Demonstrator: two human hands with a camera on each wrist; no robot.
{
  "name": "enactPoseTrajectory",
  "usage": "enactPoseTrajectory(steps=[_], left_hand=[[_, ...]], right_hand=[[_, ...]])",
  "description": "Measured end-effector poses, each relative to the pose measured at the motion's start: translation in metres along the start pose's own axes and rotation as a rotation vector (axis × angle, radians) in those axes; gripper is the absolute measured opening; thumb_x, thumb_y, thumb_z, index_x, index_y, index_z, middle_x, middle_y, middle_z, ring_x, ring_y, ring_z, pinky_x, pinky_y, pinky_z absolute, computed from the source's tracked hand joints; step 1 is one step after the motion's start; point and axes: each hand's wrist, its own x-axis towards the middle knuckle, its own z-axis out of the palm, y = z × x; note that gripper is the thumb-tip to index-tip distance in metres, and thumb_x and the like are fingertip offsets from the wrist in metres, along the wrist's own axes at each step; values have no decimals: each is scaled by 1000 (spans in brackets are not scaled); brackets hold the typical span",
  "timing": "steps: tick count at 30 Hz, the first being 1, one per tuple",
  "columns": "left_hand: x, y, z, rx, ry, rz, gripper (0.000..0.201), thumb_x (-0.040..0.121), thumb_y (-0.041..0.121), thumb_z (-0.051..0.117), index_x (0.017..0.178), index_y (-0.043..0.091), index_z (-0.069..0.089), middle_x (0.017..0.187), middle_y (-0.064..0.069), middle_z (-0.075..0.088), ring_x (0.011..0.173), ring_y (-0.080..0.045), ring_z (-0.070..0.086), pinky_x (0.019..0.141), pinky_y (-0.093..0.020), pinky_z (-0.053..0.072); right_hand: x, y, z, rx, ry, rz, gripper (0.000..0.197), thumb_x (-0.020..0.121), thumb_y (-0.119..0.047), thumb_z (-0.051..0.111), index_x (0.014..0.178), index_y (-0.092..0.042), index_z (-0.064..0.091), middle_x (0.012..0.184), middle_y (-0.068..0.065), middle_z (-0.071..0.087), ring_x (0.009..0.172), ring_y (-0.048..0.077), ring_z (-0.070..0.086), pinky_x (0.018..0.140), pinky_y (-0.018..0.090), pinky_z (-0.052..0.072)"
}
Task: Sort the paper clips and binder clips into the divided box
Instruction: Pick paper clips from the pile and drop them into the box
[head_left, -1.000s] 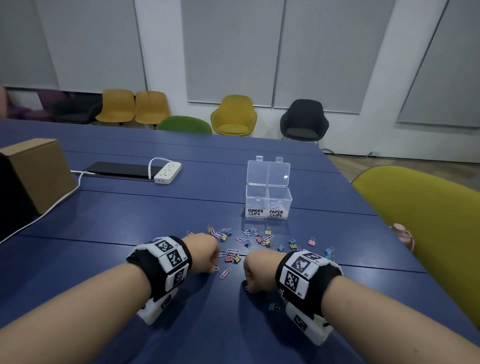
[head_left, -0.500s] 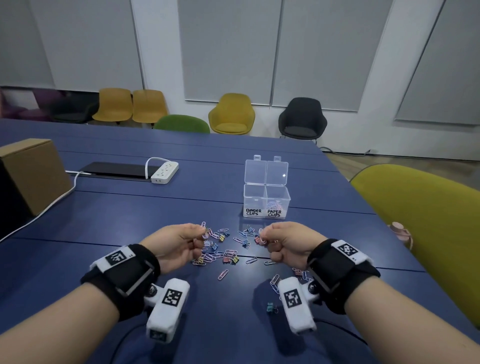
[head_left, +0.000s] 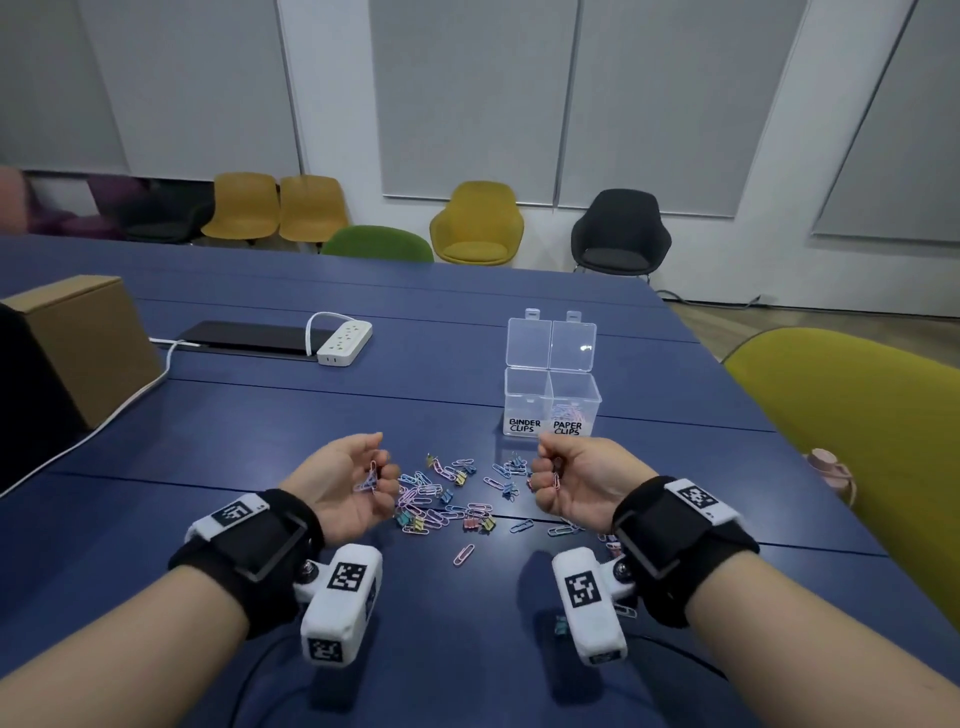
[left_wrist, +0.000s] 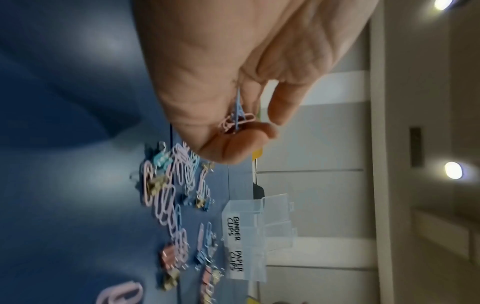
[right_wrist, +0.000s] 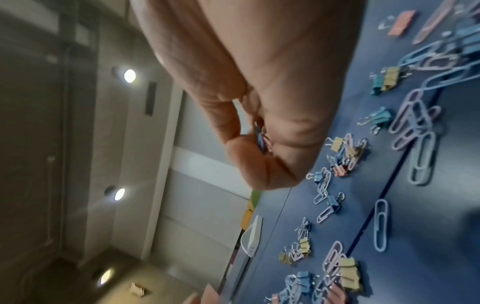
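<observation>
A clear divided box (head_left: 551, 402) stands open on the blue table, labelled BINDER CLIPS left and PAPER CLIPS right; some paper clips lie in the right half. Pastel paper clips and binder clips (head_left: 447, 499) are scattered in front of it. My left hand (head_left: 358, 480) is raised palm up at the pile's left, its curled fingers holding pink and blue paper clips (left_wrist: 237, 121). At the pile's right, just in front of the box, my right hand (head_left: 558, 478) is raised too, curled round a few paper clips (right_wrist: 261, 137). The box (left_wrist: 249, 238) also shows in the left wrist view.
A white power strip (head_left: 345, 343) and a dark flat device (head_left: 249, 338) lie at the back left. A cardboard box (head_left: 78, 343) stands at the far left. A yellow-green chair (head_left: 857, 431) is close on the right, with a pink object (head_left: 831, 470) at the table's edge.
Both hands have turned from knuckles-up fists on the table to palms-up, lifted off the surface with paper clips in them. The right hand has moved toward the box.
</observation>
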Motion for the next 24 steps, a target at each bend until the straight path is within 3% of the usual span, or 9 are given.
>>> enactPoseTrajectory(steps=[3,5,7,8,10,12,15,19,24], left_hand=[[2,5,-2,212,29,-41,48,98,40,41,55,20,31,47,5,24,31,-8,20,33,-13,13],[3,9,-2,462,78,-24,51,97,44,43,52,22,31,47,6,21,32,-8,16,36,-13,10],[6,12,-1,866,151,75,48,94,44,49,53,20,38,48,6,27,36,-10,19,39,-15,15],[7,14,-1,1108,187,161,44,92,42,53,56,19,44,49,5,32,39,-13,26,40,-17,22],[10,18,0,1538,222,354,25,86,35,63,67,20,58,57,8,46,54,-14,44,51,-21,37],[11,20,5,1766,180,445,7,82,29,66,85,22,66,68,13,49,68,-11,49,61,-21,38],[18,18,9,1921,121,431,17,80,24,65,97,26,68,76,12,50,78,-11,51,67,-21,39],[29,16,8,1944,153,390,10,75,30,72,83,29,65,83,10,58,81,-13,56,71,-25,47],[37,13,7,1942,149,328,14,75,27,75,77,26,61,82,7,61,76,-12,55,66,-24,43]], right_hand=[[7,1,18,-155,-12,-7,38,100,-24,44,63,-14,41,54,-2,31,40,8,29,35,15,24],[14,1,28,-327,3,-16,38,99,-26,45,63,-15,41,53,-3,26,37,7,23,33,14,18],[19,2,39,-735,34,-90,32,97,-23,48,66,-14,45,56,0,29,38,9,25,35,14,19],[22,3,46,-1015,41,-143,28,94,-22,51,68,-14,50,59,4,38,42,13,33,37,16,27],[26,7,58,-1569,12,-258,17,90,-24,58,78,-13,61,81,9,61,66,21,54,58,26,47],[31,13,71,-1864,-61,-308,18,87,-23,62,98,-10,68,107,9,67,95,26,62,81,30,48],[42,22,83,-1975,-77,-313,21,83,-17,65,102,-11,67,108,9,68,101,29,63,79,31,50],[57,28,89,-2005,-44,-263,28,74,-22,74,98,-9,68,98,11,70,90,29,67,68,31,51],[69,31,87,-2048,-77,-208,31,71,-24,76,96,-7,68,93,11,71,83,29,67,67,32,51]])
